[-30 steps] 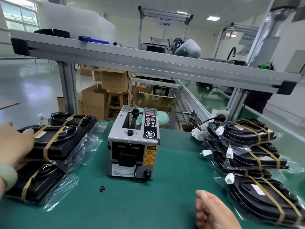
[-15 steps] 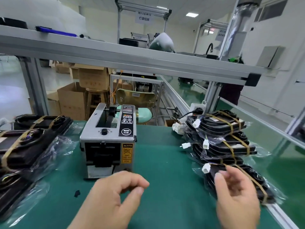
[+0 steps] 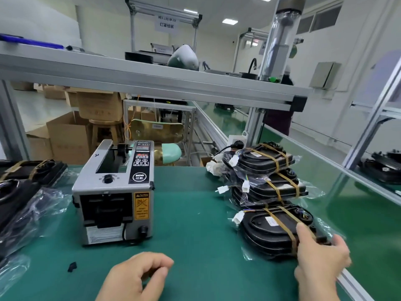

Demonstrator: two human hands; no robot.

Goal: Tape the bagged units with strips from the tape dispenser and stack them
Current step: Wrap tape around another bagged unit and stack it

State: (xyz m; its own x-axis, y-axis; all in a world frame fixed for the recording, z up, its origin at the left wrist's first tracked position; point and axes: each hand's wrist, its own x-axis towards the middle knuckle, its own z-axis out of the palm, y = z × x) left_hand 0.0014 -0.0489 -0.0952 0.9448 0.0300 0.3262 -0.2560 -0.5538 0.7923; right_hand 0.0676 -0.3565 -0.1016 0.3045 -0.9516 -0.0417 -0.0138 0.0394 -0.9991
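Head view, single frame. Green tabletop (image 3: 191, 224) carries everything. Landmark: tape dispenser (image 3: 115, 192), a grey box with its mouth facing the person.

Right of the dispenser: stack of bagged units (image 3: 267, 170). Black housings in clear bags, brown bands across them, white connectors pointing toward the dispenser. Left of the dispenser: second pile (image 3: 21, 192), also bagged and banded, partly cut by the frame edge.

Nearest unit (image 3: 273, 231) lies right of the dispenser and nearer the person, at the foot of the stack, close to the tabletop's edge rail.

Hands: right hand (image 3: 321, 259) grips this unit's near end, fingers curled over its top. Left hand (image 3: 134, 279) hovers in front of the dispenser, loosely curled, holding nothing. Small black scrap (image 3: 72, 266) sits front-left of the dispenser.

Judgement: step in hand is fetching a unit from the right-side stack. Next move likely calls for lifting it clear of the slippery bags around it and setting it before the dispenser, with the left hand free to pull a strip. Whether a strip waits at the mouth: cannot tell.
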